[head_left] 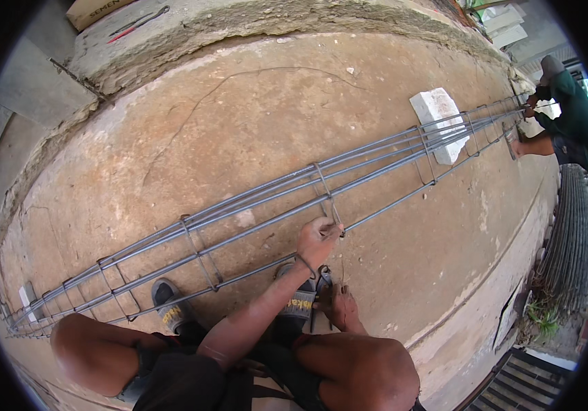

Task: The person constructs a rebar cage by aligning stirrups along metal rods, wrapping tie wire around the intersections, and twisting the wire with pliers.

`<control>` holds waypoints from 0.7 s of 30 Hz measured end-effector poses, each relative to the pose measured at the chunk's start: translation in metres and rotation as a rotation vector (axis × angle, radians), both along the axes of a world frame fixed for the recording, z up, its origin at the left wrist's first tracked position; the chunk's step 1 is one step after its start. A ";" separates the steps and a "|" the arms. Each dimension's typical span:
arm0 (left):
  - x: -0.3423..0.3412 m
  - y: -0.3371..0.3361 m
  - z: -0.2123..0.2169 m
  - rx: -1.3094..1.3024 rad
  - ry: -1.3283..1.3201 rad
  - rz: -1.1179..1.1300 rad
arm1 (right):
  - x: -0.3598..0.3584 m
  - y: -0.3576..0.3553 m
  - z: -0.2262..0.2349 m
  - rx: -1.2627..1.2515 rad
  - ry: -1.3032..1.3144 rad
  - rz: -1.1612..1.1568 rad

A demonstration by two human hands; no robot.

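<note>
Where the concrete floor [376, 103] meets its raised rough edge at the upper left, a tan cardboard box [92, 9] sits cut off by the frame, dark print on its side; just right of it lie long-handled pliers with red grips [136, 24]. White foam-like block [438, 120], chunky and rough-edged, props the rebar cage [253, 212] toward the far end.

Cage: long, narrow, grey steel bars running lengthwise from lower left to upper right across the floor, bent by the lens. Rectangular stirrups [198, 253] loop around the bars at intervals. Metal dull, slightly ribbed; floor beneath is worn, stained brown, cracked.

Left hand [318, 240]: fingers curled closed at a stirrup crossing on the near upper bar, gripping what looks like thin tie wire [335, 216]; too small to tell more. Dark band on that wrist.

Right hand [338, 301]: low near the floor, just behind the left, beside the near lower bar; fingers bent around a small dark tool [324, 275], details unclear.

Person crouches; bare knees at bottom of view, feet in dark sandals [169, 305] with yellow marks, set just under the cage's near side.

Far upper right: another person in a green top [574, 113], grey head covering, crouched at the cage's far end with hands on the bars. Bundle of dark rods [568, 233] lies along the right edge
</note>
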State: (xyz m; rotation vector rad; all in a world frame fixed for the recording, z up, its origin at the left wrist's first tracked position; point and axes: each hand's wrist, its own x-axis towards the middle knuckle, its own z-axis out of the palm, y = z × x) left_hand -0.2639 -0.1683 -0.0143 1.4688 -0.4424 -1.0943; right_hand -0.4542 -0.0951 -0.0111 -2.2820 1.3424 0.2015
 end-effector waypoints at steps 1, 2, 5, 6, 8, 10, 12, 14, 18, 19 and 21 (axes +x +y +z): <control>0.003 0.001 0.003 -0.017 -0.051 -0.020 | 0.004 0.006 -0.002 -0.034 0.013 -0.023; 0.005 0.000 0.003 -0.017 -0.049 -0.018 | 0.003 0.007 -0.002 -0.038 0.038 -0.044; 0.013 -0.001 0.005 -0.130 0.399 -0.083 | 0.005 0.014 0.005 -0.028 0.080 -0.087; 0.014 -0.001 0.010 -0.090 0.412 -0.089 | 0.003 0.016 0.008 -0.024 0.098 -0.098; 0.020 -0.002 0.015 -0.055 0.429 -0.094 | 0.002 0.016 0.014 -0.017 0.119 -0.119; 0.028 -0.001 0.011 0.002 0.258 -0.198 | 0.002 0.016 0.019 -0.010 0.141 -0.139; 0.029 0.000 0.010 -0.020 0.293 -0.183 | 0.002 0.016 0.026 0.005 0.165 -0.155; 0.031 0.002 0.007 -0.040 0.323 -0.166 | 0.002 0.017 0.033 0.029 0.179 -0.178; 0.036 0.001 0.014 -0.056 0.433 -0.188 | -0.004 0.006 0.059 0.121 0.212 -0.231; 0.039 0.002 0.016 -0.028 0.548 -0.191 | -0.007 -0.001 0.067 0.180 0.205 -0.251; 0.040 0.002 0.020 -0.052 0.565 -0.205 | -0.052 -0.023 0.043 0.367 0.007 -0.338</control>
